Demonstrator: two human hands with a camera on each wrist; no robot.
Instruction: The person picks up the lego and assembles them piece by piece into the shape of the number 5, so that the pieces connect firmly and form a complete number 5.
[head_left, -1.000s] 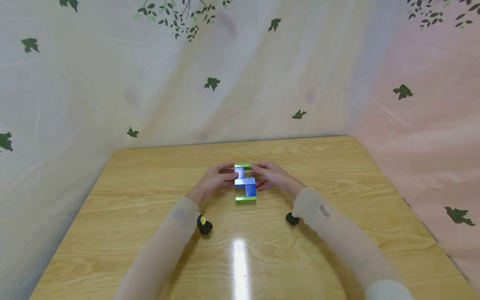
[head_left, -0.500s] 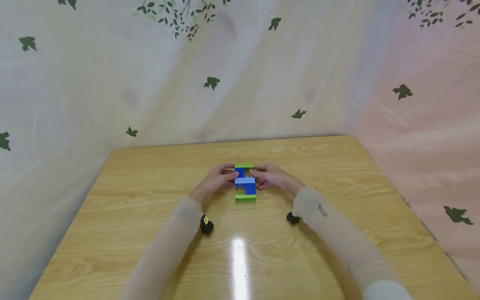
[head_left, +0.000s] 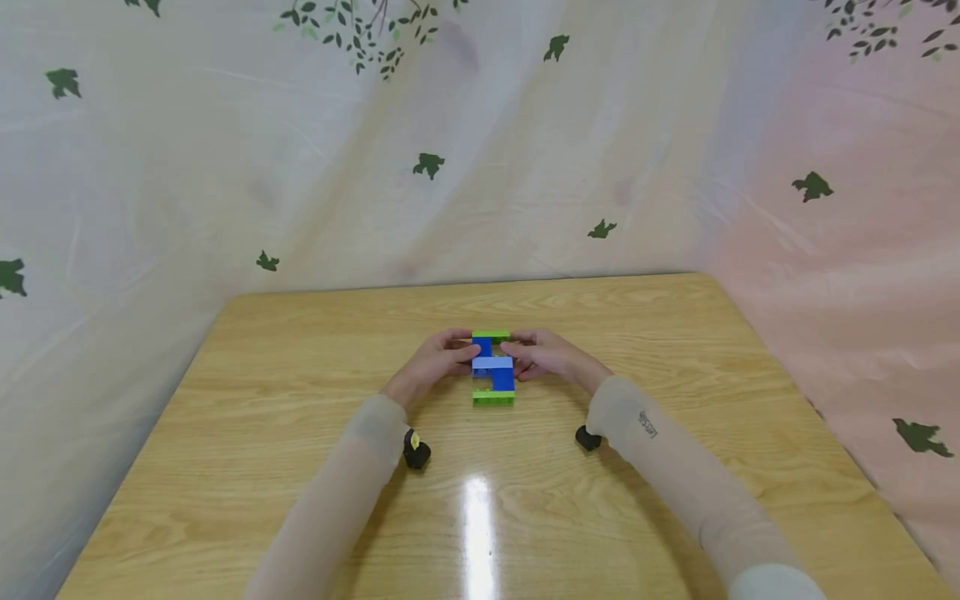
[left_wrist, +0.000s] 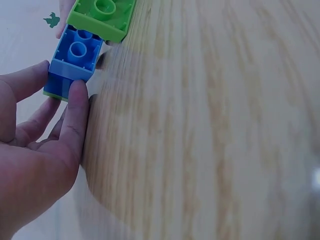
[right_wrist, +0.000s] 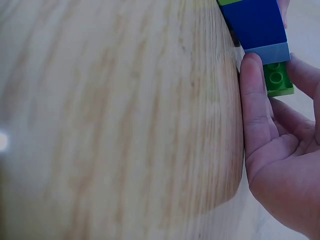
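Observation:
A toy brick build stands in an S-like shape between my two hands. It has a green brick at the near end, a second green brick at the far end, dark blue bricks, and a light blue brick across the middle. My left hand grips its left side, thumb on the blue part. From the right, my right hand holds it with thumb and fingers. In the left wrist view, hollow undersides of a blue brick and a green brick show, with fingertips on the blue bricks.
A wooden table lies under both forearms, with a bright light reflection near the front. Behind it and along both sides hangs a pale cloth with leaf prints. Black wrist cameras are strapped below each wrist.
The brick build has tipped slightly between my hands: the hollow side of the near green brick shows more, and the blue faces look darker. Both hands keep almost the same place.

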